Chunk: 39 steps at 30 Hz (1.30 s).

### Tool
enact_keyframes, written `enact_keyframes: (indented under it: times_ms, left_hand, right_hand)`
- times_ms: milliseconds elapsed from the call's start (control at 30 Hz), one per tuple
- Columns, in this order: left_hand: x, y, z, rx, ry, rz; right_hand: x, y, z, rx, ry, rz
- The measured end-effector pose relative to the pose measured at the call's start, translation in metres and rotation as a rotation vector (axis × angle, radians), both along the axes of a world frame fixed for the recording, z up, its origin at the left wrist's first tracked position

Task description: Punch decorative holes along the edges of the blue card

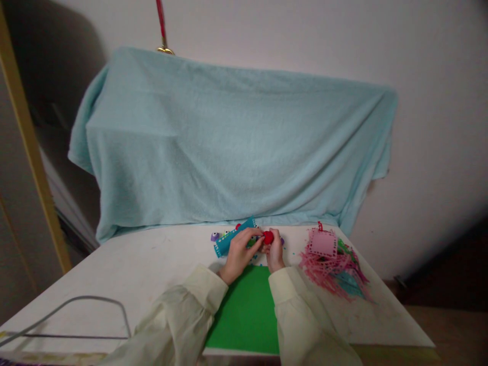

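Note:
My right hand [275,252] is closed round a small red rounded piece [269,237], which shows between its thumb and fingers. From the left, my left hand [240,250] reaches in with fingertips pinched together close to that red piece; whether they grip anything is too small to tell. Behind my left hand lies a teal sheet [224,245] with punched holes along its edges. A small purple piece with an eye [215,236] sits at its left end, and other small coloured pieces are partly hidden. Below both hands is a flat green sheet [244,315].
To the right, a pink card with punched edges [323,242] rests on a heap of pink paper shreds [328,272]. A grey metal frame [95,298] lies at the left front of the white table [160,259]. A pale blue cloth [236,142] hangs behind.

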<state>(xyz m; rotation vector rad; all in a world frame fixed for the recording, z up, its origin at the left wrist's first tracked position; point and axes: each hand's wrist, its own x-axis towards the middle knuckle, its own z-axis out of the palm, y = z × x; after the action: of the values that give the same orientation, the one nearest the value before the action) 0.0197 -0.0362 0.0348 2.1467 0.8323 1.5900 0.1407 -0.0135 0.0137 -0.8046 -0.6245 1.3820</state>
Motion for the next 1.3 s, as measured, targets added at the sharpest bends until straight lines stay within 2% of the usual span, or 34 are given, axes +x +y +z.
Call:
enact_keyframes:
  times_ms: [100, 267, 467, 733, 1033, 1200, 1300]
  left_hand:
    - [0.000, -0.001, 0.001, -0.012, 0.003, -0.005]
    - [-0.001, -0.003, 0.005, -0.025, -0.022, 0.002]
    - [0.000, -0.005, 0.007, 0.004, -0.012, -0.008]
    - [0.000, -0.004, 0.005, -0.004, -0.014, 0.009]
    - [0.001, -0.001, 0.003, -0.038, -0.076, 0.080]
    - [0.000, 0.004, -0.001, -0.005, -0.060, 0.129]
    - [0.000, 0.005, -0.003, 0.052, -0.001, 0.216]
  right_hand:
    - [0.000, -0.003, 0.001, -0.010, -0.110, -0.139]
    - [-0.002, -0.008, 0.002, 0.092, -0.289, -0.274]
    - [-0.005, -0.014, 0.008, 0.192, -0.345, -0.147]
    - [-0.005, -0.021, 0.021, 0.194, -0.287, -0.189]
    - [-0.005, -0.024, 0.021, 0.217, -0.327, -0.206]
    - [-0.006, -0.019, 0.020, 0.251, -0.195, -0.091]
    - [-0.006, -0.015, 0.020, 0.290, -0.125, -0.016]
